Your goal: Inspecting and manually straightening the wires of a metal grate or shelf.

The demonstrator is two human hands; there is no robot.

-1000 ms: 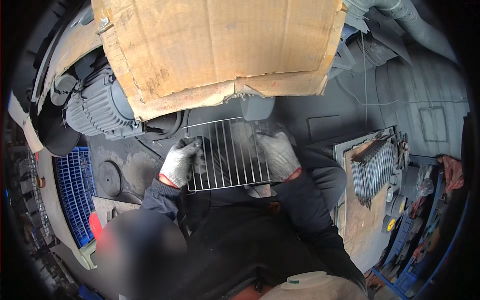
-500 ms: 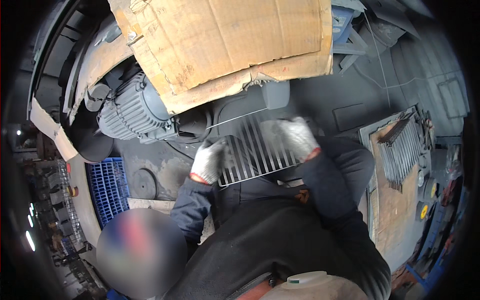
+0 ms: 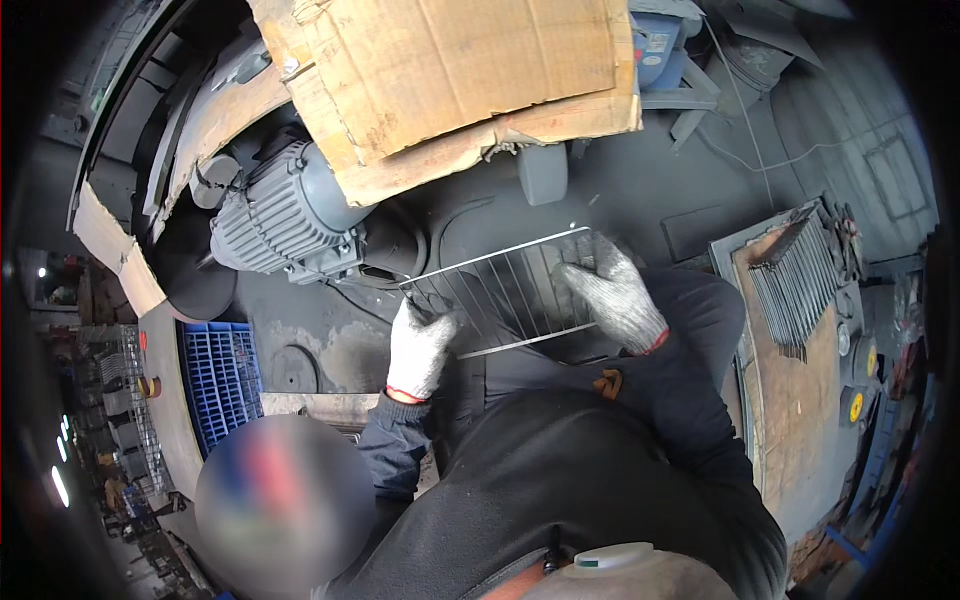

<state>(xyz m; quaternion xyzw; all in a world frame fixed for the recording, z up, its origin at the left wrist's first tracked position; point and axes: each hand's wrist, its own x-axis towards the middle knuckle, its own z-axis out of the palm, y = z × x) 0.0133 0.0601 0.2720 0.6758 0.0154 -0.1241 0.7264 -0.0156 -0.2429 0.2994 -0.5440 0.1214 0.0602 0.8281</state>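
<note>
A rectangular metal wire rack with thin parallel bars is held in front of me, above my lap. My left hand, in a white knit glove with dark-stained fingers, grips its left end. At the right end, my right hand in a matching glove has its fingers wrapped round the rack's edge, the thumb on the near side. The rack is tilted, its far long edge running up to the right. Some fingertips are dark against the floor and hard to make out.
A grey ribbed electric motor stands ahead on the left, beside a large cardboard sheet. A blue plastic crate sits at the left. On a board to my right lies a stack of similar wire racks.
The rack has changed its tilt, and its far edge now shows sharply. Both hands have come slightly nearer to me, still holding its ends. The view has shifted a little.
</note>
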